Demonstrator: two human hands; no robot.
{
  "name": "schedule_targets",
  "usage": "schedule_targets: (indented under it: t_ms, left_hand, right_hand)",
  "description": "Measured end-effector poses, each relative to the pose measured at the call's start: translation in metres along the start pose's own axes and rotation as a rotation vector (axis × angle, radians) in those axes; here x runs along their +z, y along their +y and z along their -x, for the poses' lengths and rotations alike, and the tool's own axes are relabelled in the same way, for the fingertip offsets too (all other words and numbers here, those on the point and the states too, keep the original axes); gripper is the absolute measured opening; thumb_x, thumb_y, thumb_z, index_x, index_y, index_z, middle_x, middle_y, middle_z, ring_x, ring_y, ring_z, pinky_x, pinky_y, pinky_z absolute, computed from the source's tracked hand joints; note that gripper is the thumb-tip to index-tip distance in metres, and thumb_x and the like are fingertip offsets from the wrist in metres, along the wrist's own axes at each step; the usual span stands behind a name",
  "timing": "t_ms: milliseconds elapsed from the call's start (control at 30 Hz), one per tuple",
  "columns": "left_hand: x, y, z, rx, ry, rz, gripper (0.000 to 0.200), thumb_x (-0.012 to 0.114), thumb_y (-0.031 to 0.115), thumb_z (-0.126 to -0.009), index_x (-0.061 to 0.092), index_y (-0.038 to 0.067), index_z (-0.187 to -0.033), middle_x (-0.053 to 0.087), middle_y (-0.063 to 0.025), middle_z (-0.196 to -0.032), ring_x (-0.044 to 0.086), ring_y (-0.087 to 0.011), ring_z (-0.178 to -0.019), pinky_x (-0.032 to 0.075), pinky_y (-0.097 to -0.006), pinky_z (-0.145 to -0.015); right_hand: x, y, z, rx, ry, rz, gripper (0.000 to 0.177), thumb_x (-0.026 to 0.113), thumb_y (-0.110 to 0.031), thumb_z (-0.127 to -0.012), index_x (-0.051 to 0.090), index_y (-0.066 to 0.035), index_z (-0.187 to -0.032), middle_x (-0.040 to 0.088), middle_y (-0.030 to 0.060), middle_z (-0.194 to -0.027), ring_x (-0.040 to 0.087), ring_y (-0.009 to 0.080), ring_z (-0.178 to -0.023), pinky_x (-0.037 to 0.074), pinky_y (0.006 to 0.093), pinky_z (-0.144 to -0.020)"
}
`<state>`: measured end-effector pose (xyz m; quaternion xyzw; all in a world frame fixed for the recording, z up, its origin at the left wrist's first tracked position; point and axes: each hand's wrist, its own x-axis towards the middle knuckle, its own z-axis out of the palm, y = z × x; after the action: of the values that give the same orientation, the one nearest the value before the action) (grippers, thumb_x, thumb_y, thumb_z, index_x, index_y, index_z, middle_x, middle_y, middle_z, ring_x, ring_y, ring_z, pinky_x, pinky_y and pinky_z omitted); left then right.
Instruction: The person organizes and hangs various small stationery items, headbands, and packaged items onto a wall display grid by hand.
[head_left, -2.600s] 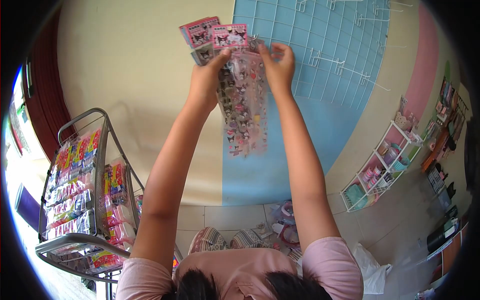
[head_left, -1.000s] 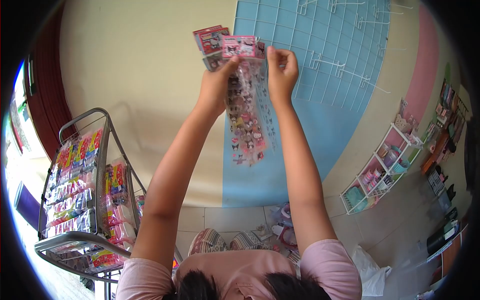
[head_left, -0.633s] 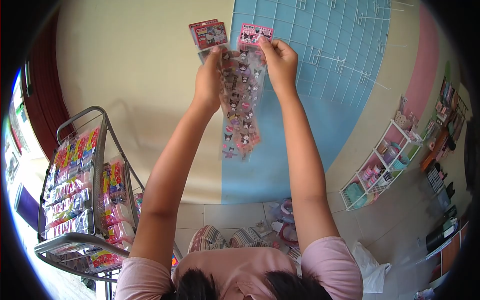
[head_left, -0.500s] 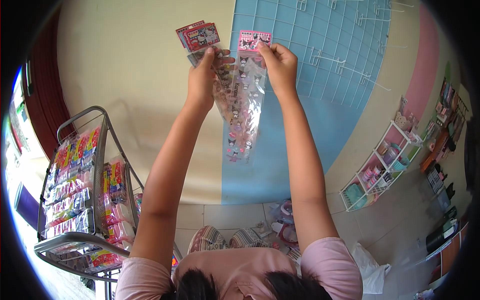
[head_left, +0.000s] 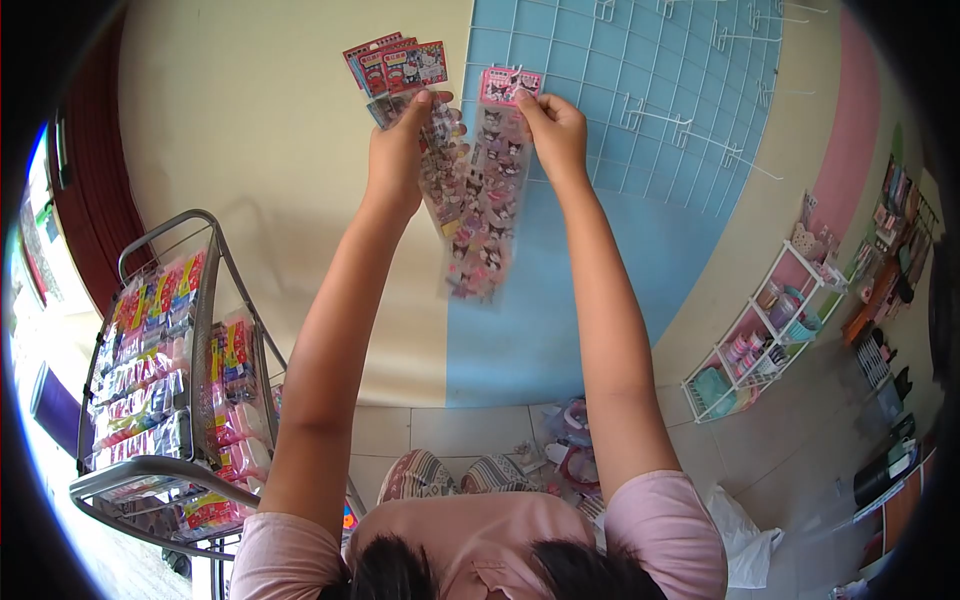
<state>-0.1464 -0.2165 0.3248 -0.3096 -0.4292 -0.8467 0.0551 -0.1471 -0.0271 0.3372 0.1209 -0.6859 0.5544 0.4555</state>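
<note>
Both arms are raised toward the wall. My left hand point(head_left: 398, 150) grips a fanned bunch of sticker packs point(head_left: 400, 75) with pink and red header cards. My right hand point(head_left: 552, 130) pinches the pink header of a single long sticker sheet point(head_left: 490, 190), which hangs down between my two hands. Its header sits against the white wire grid point(head_left: 640, 90) on the blue wall panel, close to a hook.
Metal pegs point(head_left: 700, 140) jut from the grid to the right. A grey metal rack point(head_left: 170, 380) full of packaged goods stands at the left. A white shelf unit point(head_left: 770, 340) stands at the right. Bags and items lie on the tiled floor point(head_left: 570, 440).
The single sheet has come apart from the bunch: my right hand carried it right to the grid while my left hand shifted the bunch left and fanned it.
</note>
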Motion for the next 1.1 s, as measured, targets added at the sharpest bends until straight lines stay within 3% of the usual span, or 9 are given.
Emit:
schedule_targets:
  t_ms: [167,200,333,467,633,767,900,1033,1100]
  left_hand:
    - [0.0,-0.005,-0.003,0.026,0.002,-0.094,0.028,0.057,0.029,-0.09,0.065,0.004,-0.1,0.065,-0.0049,-0.087,0.06,-0.014,-0.077,0.048,-0.0299,-0.07]
    - [0.004,-0.005,0.0,0.02,-0.008,-0.089,0.028,0.058,0.029,-0.089,0.066,0.004,-0.098,0.064,-0.0045,-0.087,0.06,-0.0132,-0.076,0.049,-0.0294,-0.069]
    - [0.015,-0.013,-0.002,-0.068,-0.095,-0.009,0.034,0.056,0.035,-0.091,0.064,0.004,-0.104,0.065,-0.0058,-0.091,0.061,-0.0141,-0.081,0.05,-0.0308,-0.073]
    - [0.026,-0.009,0.013,-0.077,-0.09,0.217,0.048,0.044,0.046,-0.094,0.059,0.003,-0.111,0.065,-0.0078,-0.092,0.063,-0.0181,-0.082,0.052,-0.0332,-0.074]
    - [-0.002,-0.011,0.0,0.043,-0.022,0.151,0.058,0.031,0.049,-0.097,0.057,-0.001,-0.109,0.064,-0.0121,-0.09,0.063,-0.0222,-0.081,0.053,-0.0387,-0.075]
    - [-0.002,-0.003,-0.001,0.042,0.055,0.114,0.05,0.034,0.043,-0.098,0.057,0.0,-0.109,0.064,-0.0135,-0.09,0.064,-0.024,-0.082,0.053,-0.04,-0.073]
    - [-0.001,-0.008,-0.005,0.039,0.023,0.083,0.035,0.05,0.033,-0.095,0.06,0.001,-0.104,0.065,-0.0099,-0.088,0.065,-0.0202,-0.08,0.054,-0.0358,-0.068]
    - [0.016,-0.013,0.0,0.001,0.041,-0.022,0.028,0.06,0.027,-0.089,0.064,0.002,-0.1,0.065,-0.0041,-0.088,0.058,-0.0121,-0.072,0.043,-0.0269,-0.062]
    - [0.023,-0.017,0.0,0.027,-0.068,0.011,0.026,0.063,0.025,-0.087,0.064,0.001,-0.099,0.064,-0.0048,-0.087,0.059,-0.0123,-0.075,0.045,-0.0277,-0.065]
  right_hand:
    - [0.007,0.012,0.004,-0.584,0.57,0.45,0.035,0.075,-0.033,-0.076,0.06,-0.003,-0.084,0.059,0.0052,-0.065,0.055,0.0161,-0.057,0.044,0.0318,-0.056]
    - [0.007,0.008,0.007,-0.629,0.538,0.405,0.039,0.077,-0.034,-0.075,0.059,-0.003,-0.091,0.059,0.0049,-0.066,0.056,0.0144,-0.061,0.046,0.031,-0.055]
    - [0.024,-0.046,0.04,-0.283,0.009,-0.108,0.032,0.073,-0.031,-0.081,0.059,-0.003,-0.085,0.058,-0.0001,-0.065,0.053,0.0067,-0.058,0.043,0.0226,-0.053]
    - [0.019,-0.032,0.021,-0.343,0.074,-0.064,0.029,0.065,-0.025,-0.088,0.056,-0.001,-0.073,0.054,-0.0026,-0.059,0.047,0.0039,-0.054,0.039,0.0222,-0.05]
    - [-0.002,-0.026,0.02,-0.135,0.011,-0.17,0.027,0.064,-0.019,-0.087,0.055,-0.003,-0.068,0.051,-0.004,-0.06,0.04,0.003,-0.055,0.031,0.0215,-0.049]
    - [-0.001,-0.018,0.02,-0.113,-0.008,-0.253,0.028,0.064,-0.02,-0.085,0.052,-0.008,-0.063,0.044,-0.0074,-0.061,0.033,0.0024,-0.055,0.026,0.0213,-0.051]
    - [-0.001,-0.008,0.009,-0.021,0.037,0.011,0.029,0.066,-0.026,-0.084,0.057,-0.003,-0.07,0.053,-0.0003,-0.06,0.044,0.0077,-0.054,0.038,0.0242,-0.054]
    - [0.014,-0.005,0.01,-0.512,0.457,0.187,0.034,0.07,-0.033,-0.081,0.058,-0.001,-0.077,0.059,0.0031,-0.064,0.052,0.0175,-0.055,0.045,0.0303,-0.059]
    - [0.015,-0.019,0.017,-0.513,0.289,0.185,0.033,0.071,-0.032,-0.081,0.06,-0.001,-0.074,0.059,0.0013,-0.064,0.053,0.0118,-0.057,0.043,0.0272,-0.057]
